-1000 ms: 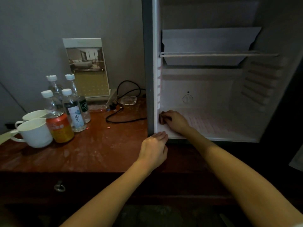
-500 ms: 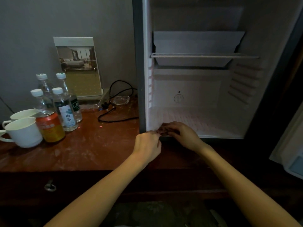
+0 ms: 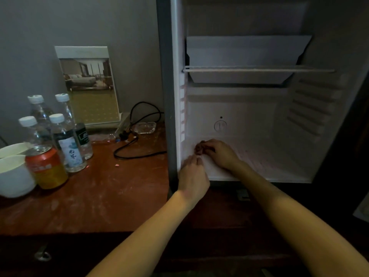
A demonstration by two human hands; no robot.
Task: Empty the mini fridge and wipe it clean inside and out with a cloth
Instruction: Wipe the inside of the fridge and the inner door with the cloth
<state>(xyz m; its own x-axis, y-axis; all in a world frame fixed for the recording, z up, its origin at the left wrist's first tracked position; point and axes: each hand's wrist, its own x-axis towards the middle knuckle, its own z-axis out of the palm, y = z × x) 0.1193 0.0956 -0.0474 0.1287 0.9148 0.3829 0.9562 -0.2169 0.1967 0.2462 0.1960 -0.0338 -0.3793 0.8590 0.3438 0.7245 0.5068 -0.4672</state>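
fridge (image 3: 249,108), open, beside the desk (image 3: 99,196); inside, only a wire shelf (image 3: 257,69) shows. bottles (image 3: 65,140), a can (image 3: 47,166) and cups (image 3: 14,174) stand on the desk, so emptying looks done; wiping appears barely begun or still ahead. left hand (image 3: 192,176) and right hand (image 3: 218,151) meet at the floor's front-left corner, fingers curled; what they grip cannot be told. no cloth is plainly visible; the fridge's top is cut off.

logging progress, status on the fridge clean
left hand and right hand low in fridge, front left corner, fingers curled, grip unclear. no items seen inside. bottles, can, cups on desk, nothing blocking.
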